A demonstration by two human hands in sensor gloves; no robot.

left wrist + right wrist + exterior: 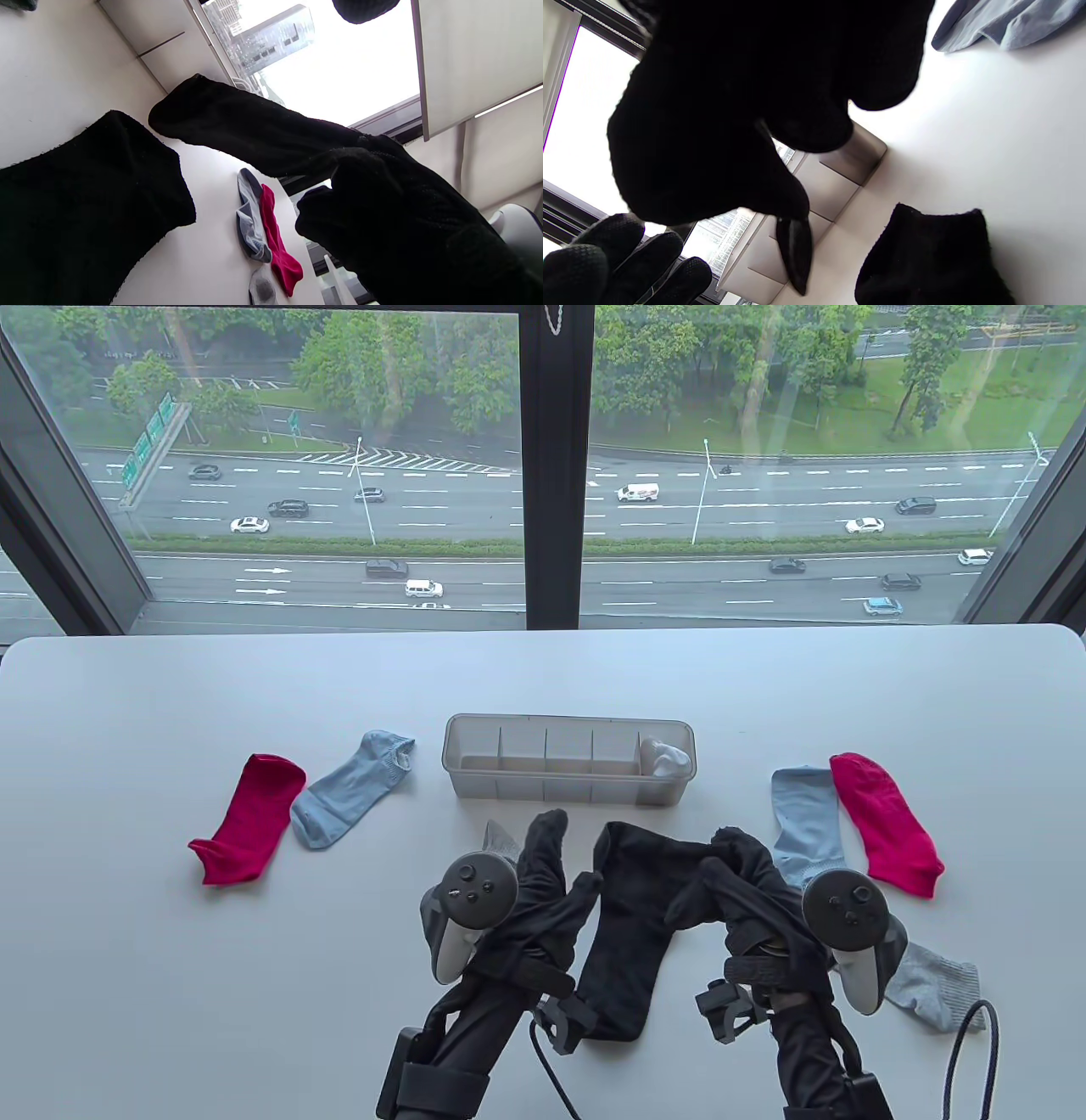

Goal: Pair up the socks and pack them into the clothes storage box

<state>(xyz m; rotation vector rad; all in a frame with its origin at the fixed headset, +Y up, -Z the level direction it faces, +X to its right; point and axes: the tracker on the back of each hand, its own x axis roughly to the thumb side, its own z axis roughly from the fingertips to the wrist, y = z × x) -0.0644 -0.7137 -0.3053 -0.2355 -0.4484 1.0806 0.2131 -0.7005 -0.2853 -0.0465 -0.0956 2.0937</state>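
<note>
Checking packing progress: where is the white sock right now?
In the table view, the white sock sits inside the rightmost compartment of the clear storage box, at the table's middle, just beyond both gloved hands.

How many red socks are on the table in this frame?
2. One red sock lies at the table's left, beside a light blue sock. The other red sock lies at the right, against another light blue sock. None looks hidden.

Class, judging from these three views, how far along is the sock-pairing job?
Done: one white sock bundle sits in the rightmost compartment of the clear plastic divided storage box. In hand: the right hand grips a black sock while the left hand hovers beside it, fingers straight. Left: two red socks, two light-blue socks and grey socks lie unpaired.
</note>
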